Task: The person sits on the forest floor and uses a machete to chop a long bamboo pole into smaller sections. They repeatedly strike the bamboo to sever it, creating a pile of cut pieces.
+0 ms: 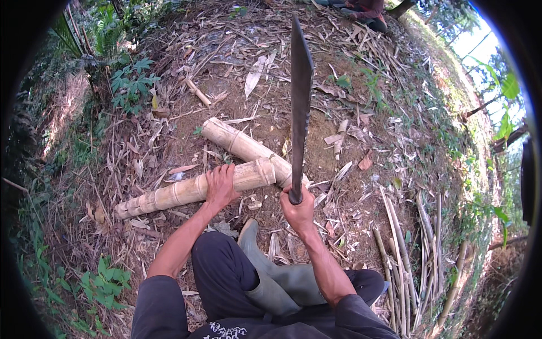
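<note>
My left hand [221, 184] rests closed over a thick, pale bamboo stem [169, 193] with ringed joints. One end of this stem lies across a second bamboo piece [237, 142], which slants over the ground beneath it. In my right hand [297, 210] is a machete [301, 101], its long dark blade raised upright above the bamboo. The fist wraps round the handle, hiding most of it. The blade is apart from both bamboo pieces.
My green rubber boots [274, 282] are folded close below the bamboo. Several thin poles [401, 254] lie on the right. Dry leaves and chips litter the soil, with a short stick [197, 92] farther off. Another person [367, 12] sits at the far edge. Leafy plants [132, 79] grow left.
</note>
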A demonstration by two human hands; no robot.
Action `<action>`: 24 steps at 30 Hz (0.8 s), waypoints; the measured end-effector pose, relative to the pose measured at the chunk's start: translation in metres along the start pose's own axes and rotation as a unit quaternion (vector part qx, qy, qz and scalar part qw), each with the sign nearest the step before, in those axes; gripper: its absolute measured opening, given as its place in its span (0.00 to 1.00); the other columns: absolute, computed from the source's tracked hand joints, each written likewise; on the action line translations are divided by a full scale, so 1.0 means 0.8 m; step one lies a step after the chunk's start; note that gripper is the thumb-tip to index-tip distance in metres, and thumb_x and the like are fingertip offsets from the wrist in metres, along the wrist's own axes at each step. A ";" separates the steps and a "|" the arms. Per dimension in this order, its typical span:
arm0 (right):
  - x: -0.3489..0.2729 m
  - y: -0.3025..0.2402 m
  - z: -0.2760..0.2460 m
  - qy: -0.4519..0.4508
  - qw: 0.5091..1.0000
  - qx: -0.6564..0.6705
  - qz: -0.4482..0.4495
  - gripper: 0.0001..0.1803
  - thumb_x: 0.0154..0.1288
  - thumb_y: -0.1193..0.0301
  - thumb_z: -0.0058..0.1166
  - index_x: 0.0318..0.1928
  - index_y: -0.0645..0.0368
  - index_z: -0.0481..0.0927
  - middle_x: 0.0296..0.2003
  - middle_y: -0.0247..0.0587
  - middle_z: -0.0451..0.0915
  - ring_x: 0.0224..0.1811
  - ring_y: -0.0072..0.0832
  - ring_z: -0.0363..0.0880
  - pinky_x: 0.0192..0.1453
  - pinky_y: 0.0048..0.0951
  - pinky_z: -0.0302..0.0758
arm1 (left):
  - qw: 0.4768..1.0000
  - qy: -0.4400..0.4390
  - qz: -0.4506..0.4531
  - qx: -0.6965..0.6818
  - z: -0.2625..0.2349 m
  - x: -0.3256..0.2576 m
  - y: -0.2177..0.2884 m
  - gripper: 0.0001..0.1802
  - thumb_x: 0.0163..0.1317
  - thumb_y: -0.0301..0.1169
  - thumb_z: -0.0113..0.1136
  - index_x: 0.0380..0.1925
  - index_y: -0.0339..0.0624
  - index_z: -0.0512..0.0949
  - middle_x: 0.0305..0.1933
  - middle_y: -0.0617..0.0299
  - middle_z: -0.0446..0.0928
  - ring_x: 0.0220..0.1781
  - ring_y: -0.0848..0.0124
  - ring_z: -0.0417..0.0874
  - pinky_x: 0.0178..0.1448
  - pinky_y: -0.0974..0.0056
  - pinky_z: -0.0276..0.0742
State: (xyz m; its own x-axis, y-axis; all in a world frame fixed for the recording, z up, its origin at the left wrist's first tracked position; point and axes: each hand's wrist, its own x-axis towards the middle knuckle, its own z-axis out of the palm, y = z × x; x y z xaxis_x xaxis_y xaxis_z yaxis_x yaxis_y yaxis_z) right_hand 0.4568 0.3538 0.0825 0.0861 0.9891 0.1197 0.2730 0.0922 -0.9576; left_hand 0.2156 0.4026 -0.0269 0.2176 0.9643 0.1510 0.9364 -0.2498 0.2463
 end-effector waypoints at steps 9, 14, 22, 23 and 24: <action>-0.042 0.124 -0.020 -0.126 0.939 -0.233 0.219 0.19 0.55 0.71 0.55 0.44 0.73 0.80 0.27 0.60 0.81 0.30 0.44 0.81 0.39 0.43 0.75 | 1.000 -0.020 0.004 -0.005 -0.013 -0.002 0.017 0.58 0.32 0.43 0.82 0.65 0.36 0.62 0.61 0.49 0.67 0.64 0.52 0.67 0.67 0.45 0.59; -0.046 0.135 -0.038 -0.131 0.941 -0.193 0.243 0.18 0.54 0.70 0.57 0.41 0.73 0.81 0.26 0.59 0.82 0.29 0.42 0.81 0.39 0.43 0.75 | 0.939 -0.304 0.013 -0.158 -0.037 0.050 -0.030 0.57 0.33 0.46 0.80 0.65 0.36 0.63 0.61 0.44 0.69 0.66 0.48 0.69 0.64 0.43 0.66; -0.030 0.119 -0.045 -0.114 0.953 -0.138 0.246 0.11 0.53 0.72 0.56 0.33 0.71 0.78 0.21 0.44 0.77 0.23 0.30 0.75 0.29 0.36 0.71 | 0.986 -0.133 0.016 -0.098 -0.042 0.034 0.009 0.56 0.30 0.44 0.79 0.63 0.38 0.65 0.55 0.49 0.73 0.58 0.50 0.74 0.61 0.50 0.68; -0.028 0.120 -0.046 -0.107 0.954 -0.123 0.250 0.11 0.53 0.72 0.56 0.33 0.71 0.78 0.21 0.44 0.78 0.23 0.29 0.74 0.29 0.36 0.71 | 0.991 -0.104 0.018 -0.082 -0.043 0.036 0.017 0.56 0.30 0.44 0.79 0.64 0.38 0.65 0.55 0.49 0.72 0.58 0.50 0.73 0.60 0.50 0.68; -0.024 0.114 -0.040 -0.107 0.956 -0.104 0.252 0.11 0.53 0.72 0.57 0.33 0.71 0.78 0.21 0.44 0.78 0.22 0.29 0.74 0.29 0.36 0.71 | 0.995 -0.074 0.015 -0.062 -0.045 0.034 0.018 0.56 0.30 0.43 0.80 0.64 0.38 0.65 0.55 0.50 0.72 0.58 0.51 0.73 0.60 0.49 0.67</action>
State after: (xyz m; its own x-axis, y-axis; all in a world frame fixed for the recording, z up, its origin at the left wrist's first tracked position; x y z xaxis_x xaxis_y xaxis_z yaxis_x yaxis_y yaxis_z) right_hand 0.5107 0.3400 0.0011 0.0659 0.9045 -0.4213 0.4344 -0.4061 -0.8040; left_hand 0.2248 0.4223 0.0149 0.2926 0.9560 0.0190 0.8898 -0.2795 0.3607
